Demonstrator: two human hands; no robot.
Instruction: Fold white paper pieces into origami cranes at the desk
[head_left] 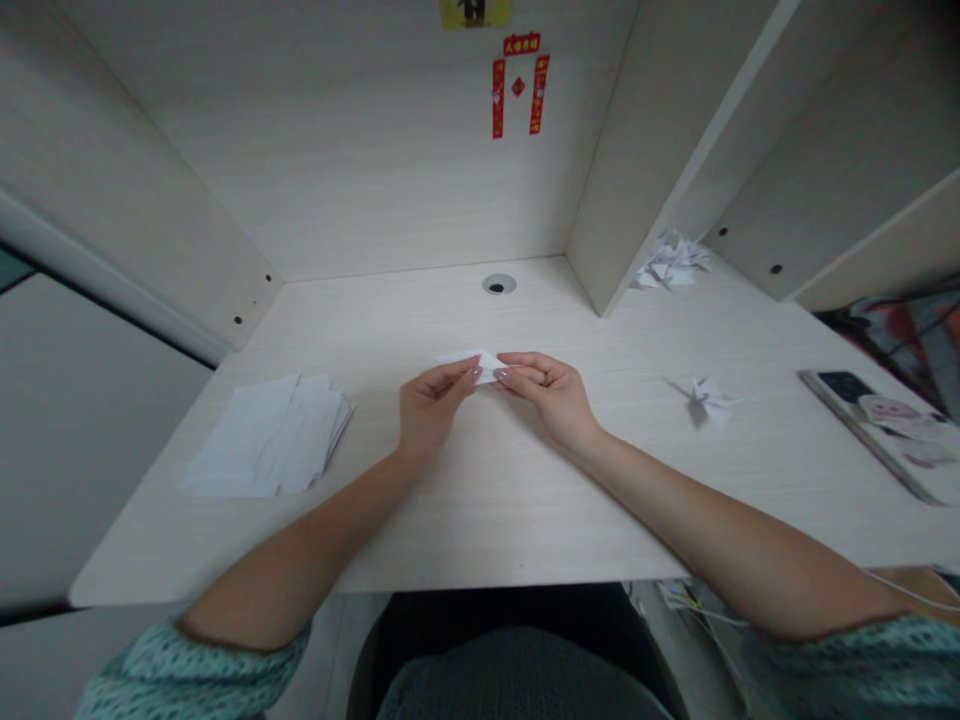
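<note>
A small folded piece of white paper is held between my two hands over the middle of the desk. My left hand pinches its left part between thumb and fingers, and a pale tip of paper shows behind those fingers. On the other side my right hand grips the right part, thumb nearest me. The fingers cover much of the paper, so its full folded shape cannot be made out. To the left of my hands lies a stack of white paper sheets. A folded paper crane sits on the desk to the right.
A heap of folded white paper pieces lies by the upright divider at the back right. A phone in a decorated case is at the right edge. A round cable hole is near the back panel.
</note>
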